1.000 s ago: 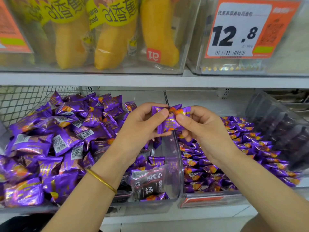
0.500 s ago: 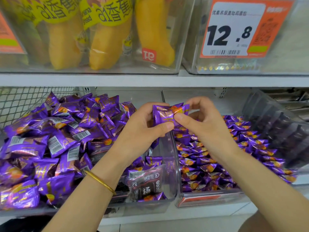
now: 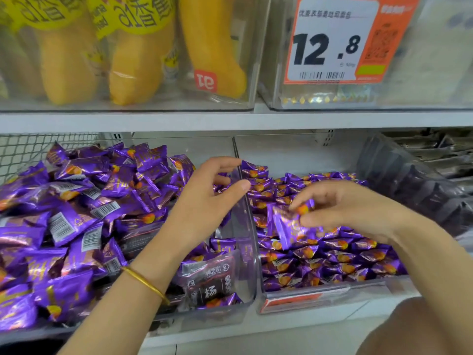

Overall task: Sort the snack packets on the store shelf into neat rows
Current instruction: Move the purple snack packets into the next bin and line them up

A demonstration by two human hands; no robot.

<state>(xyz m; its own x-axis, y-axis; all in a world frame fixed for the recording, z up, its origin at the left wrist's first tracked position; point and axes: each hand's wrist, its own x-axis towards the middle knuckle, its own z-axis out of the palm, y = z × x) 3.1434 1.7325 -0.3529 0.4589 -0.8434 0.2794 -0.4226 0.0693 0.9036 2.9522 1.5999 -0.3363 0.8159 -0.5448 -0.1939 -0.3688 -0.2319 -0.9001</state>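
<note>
Head view: right hand (image 3: 353, 208) pinching purple packet (image 3: 289, 226), blurred, seemingly placing it onto rows (image 3: 332, 260) in right bin (image 3: 320, 290). Left hand (image 3: 204, 201) hovering over divider (image 3: 245, 213), fingers (image 3: 230, 161) spread, gripping nothing. Next calling for flush, aligned seating.

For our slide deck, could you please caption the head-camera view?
Right hand pinches a purple packet above neat rows in the right bin; empty left hand hovers over the jumbled left bin.
</note>
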